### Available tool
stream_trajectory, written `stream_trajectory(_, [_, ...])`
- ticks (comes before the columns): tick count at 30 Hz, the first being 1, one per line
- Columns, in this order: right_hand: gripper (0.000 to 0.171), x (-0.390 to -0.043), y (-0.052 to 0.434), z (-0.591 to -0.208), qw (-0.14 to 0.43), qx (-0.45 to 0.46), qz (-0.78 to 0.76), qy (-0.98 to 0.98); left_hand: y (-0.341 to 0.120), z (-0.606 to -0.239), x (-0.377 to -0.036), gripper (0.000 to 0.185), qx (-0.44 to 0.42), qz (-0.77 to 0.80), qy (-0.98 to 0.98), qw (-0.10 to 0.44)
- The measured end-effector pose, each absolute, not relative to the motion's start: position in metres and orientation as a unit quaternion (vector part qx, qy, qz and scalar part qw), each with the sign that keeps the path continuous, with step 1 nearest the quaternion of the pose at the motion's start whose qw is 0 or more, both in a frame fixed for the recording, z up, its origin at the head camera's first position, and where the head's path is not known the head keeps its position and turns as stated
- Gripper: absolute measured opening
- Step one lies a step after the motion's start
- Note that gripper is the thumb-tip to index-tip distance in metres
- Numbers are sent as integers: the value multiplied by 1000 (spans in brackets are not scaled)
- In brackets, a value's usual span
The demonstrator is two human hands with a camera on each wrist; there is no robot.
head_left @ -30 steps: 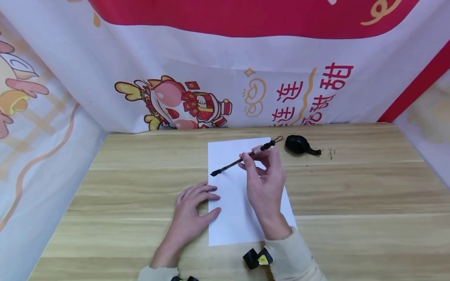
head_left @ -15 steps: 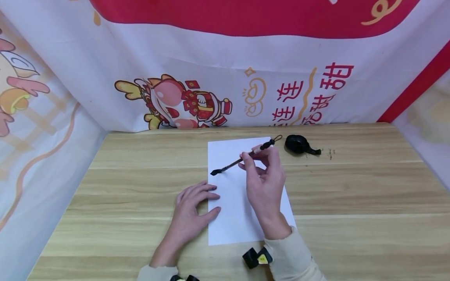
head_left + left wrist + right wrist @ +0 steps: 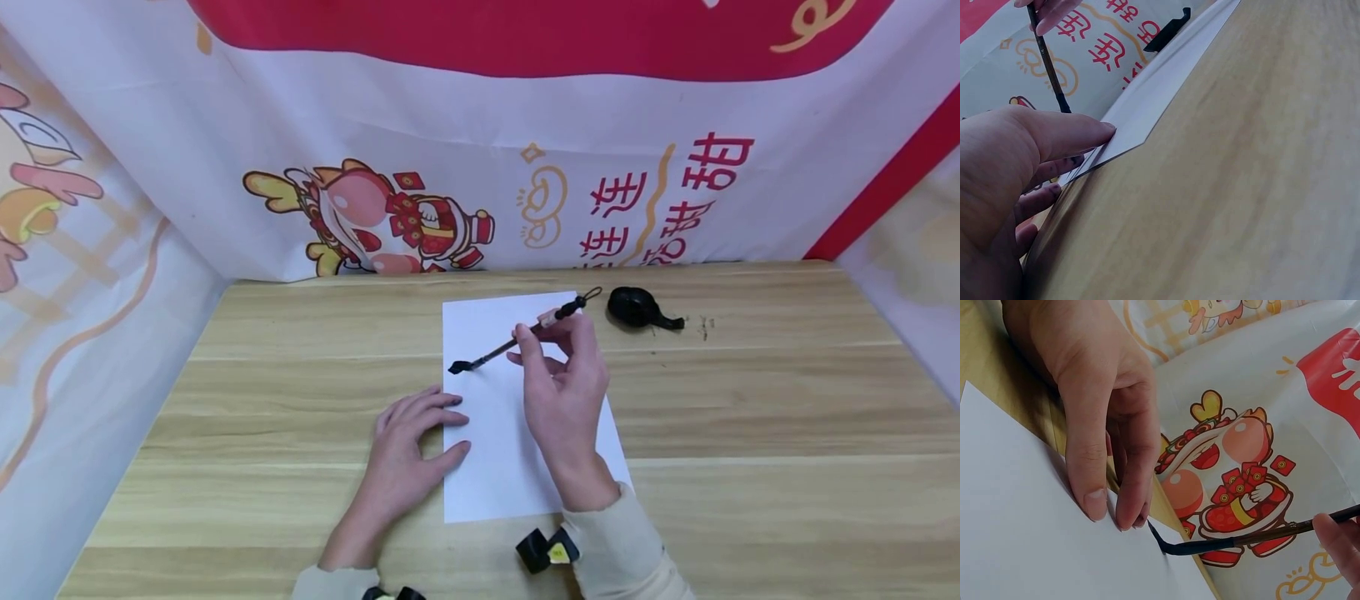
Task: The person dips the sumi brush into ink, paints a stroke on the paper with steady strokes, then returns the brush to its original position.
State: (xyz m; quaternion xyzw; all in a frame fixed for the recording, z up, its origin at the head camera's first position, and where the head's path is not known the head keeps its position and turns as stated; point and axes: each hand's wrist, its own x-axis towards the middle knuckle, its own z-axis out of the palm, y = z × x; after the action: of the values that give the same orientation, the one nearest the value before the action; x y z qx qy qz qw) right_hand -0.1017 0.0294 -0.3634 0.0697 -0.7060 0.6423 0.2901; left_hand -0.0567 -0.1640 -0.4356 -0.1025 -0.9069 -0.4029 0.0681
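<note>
A sheet of white paper (image 3: 498,450) lies on the wooden table. My right hand (image 3: 566,392) pinches an ink brush (image 3: 501,348) with a dark handle and a hanging loop, held slanted over the paper. Its black bristles (image 3: 1179,548) are bent against the paper near the upper left edge; no stroke can be made out in the head view. My left hand (image 3: 408,454) rests along the paper's left edge, fingers spread, thumb and fingertips on the sheet. Dark stains show on some left fingertips (image 3: 1075,160).
Beyond the paper's upper right corner sits a round black object (image 3: 636,308) with a short tail, its kind unclear. Small dark marks (image 3: 705,327) lie beside it on the table (image 3: 750,400). A printed cloth (image 3: 420,108) hangs behind.
The brush's bristles look slightly more bent and spread, with the tip a touch higher on the paper. Both hands stay almost in place.
</note>
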Motion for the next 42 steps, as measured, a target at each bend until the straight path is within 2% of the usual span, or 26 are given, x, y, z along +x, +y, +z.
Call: stream_trajectory(42, [24, -99, 29, -370, 307, 91, 641, -698, -163, -441, -56, 28, -111, -403, -905, 83])
